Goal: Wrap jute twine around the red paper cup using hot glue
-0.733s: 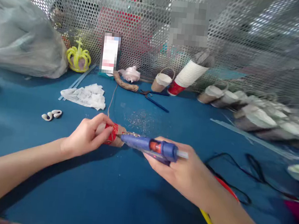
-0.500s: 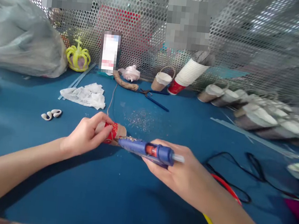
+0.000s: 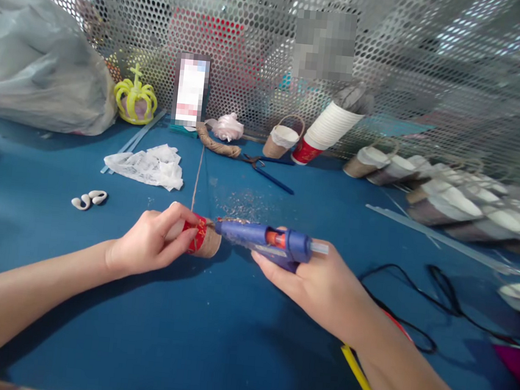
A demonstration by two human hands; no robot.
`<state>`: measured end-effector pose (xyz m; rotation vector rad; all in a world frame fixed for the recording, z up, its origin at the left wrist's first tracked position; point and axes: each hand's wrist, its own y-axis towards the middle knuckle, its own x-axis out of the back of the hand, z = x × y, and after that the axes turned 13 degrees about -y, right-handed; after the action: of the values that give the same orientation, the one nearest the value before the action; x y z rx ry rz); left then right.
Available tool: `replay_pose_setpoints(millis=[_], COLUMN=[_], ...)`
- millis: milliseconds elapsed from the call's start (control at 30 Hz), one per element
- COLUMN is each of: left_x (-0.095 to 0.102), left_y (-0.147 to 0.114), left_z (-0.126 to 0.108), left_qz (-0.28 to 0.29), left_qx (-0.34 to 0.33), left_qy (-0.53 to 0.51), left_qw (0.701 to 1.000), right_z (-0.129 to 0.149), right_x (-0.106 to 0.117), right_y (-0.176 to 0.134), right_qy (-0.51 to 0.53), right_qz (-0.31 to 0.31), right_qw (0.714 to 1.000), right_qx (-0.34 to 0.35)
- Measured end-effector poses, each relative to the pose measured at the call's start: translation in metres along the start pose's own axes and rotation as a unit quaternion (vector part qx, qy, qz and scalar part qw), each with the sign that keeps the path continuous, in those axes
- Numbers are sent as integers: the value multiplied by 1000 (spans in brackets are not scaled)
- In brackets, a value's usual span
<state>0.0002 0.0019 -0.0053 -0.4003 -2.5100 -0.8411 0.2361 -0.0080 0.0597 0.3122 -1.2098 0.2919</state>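
- Left hand (image 3: 145, 239): your fingers grasp red cup (image 3: 200, 233).
- Right hand (image 3: 322, 290): your fingers grip glue gun (image 3: 244, 234), raised since earlier.
- Twine (image 3: 198, 177): straighter than before.

Your left hand (image 3: 152, 240) grips a red cup (image 3: 198, 233) on its side, its base end wound in brown twine (image 3: 211, 243), and your right hand (image 3: 322, 284) holds a blue glue gun (image 3: 244, 234) with the nozzle (image 3: 212, 223) at the cup. A strand (image 3: 197, 180) runs from behind it across the blue counter (image 3: 182, 334) to a twine bundle (image 3: 218, 147) beside the pliers (image 3: 273, 180). Small twine-covered baskets (image 3: 368, 162) stand at your right, a yellow crown (image 3: 134, 108) at your left
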Motion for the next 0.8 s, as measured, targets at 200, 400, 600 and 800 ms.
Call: replay_pose_setpoints(millis=[200, 400, 600, 800], left_x=[1, 1, 1, 1], left_y=[1, 1, 2, 1], left_z=[-2, -2, -3, -3], left_qz=[3, 4, -18, -19], left_qx=[-56, -59, 22, 30], left_qy=[24, 27, 7, 2], left_qw=[998, 998, 1000, 999], right_z=[-6, -2, -10, -48], right_x=[-3, -3, -2, -9], right_y=[4, 6, 10, 38], right_qy=[8, 26, 150, 116], right_qz=[18, 40, 80, -27], right_qw=[1000, 999, 978, 974], right_qx=[-3, -12, -122, -193])
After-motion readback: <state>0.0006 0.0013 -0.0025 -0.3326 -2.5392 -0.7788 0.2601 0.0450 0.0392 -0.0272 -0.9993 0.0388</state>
